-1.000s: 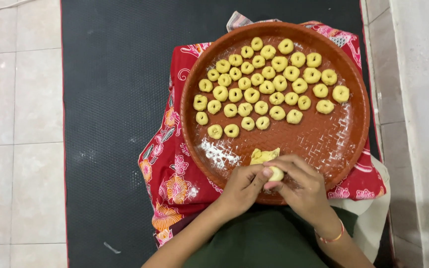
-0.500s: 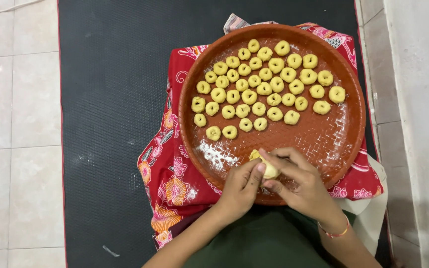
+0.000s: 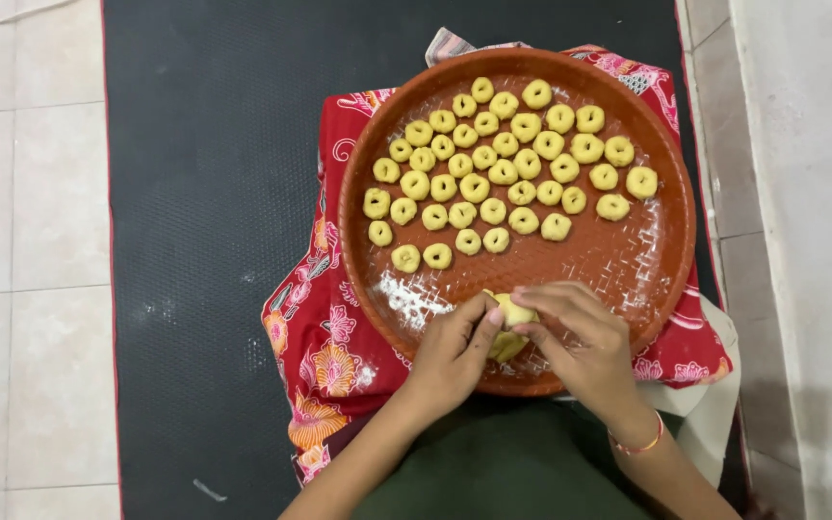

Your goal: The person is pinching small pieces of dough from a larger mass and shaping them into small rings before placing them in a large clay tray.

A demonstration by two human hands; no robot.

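A round reddish-brown tray (image 3: 662,265) lies on a red flowered cloth (image 3: 320,356). Several small yellow dough rings (image 3: 503,171) sit in rows on its far half. At the tray's near edge both my hands meet over a lump of yellow dough (image 3: 510,327). My left hand (image 3: 450,351) pinches the dough from the left with its fingertips. My right hand (image 3: 585,337) covers it from the right, fingers curled on it. A thin bracelet is on my right wrist. Part of the dough is hidden under my fingers.
White flour is dusted on the tray (image 3: 411,294) near my left hand. The cloth rests on a black textured mat (image 3: 204,193). Pale floor tiles (image 3: 21,241) lie to the left, and a light wall or step (image 3: 811,241) to the right.
Both hands stay together at the tray's near edge, working the dough lump; my fingers have shifted on it. The view has drifted slightly.
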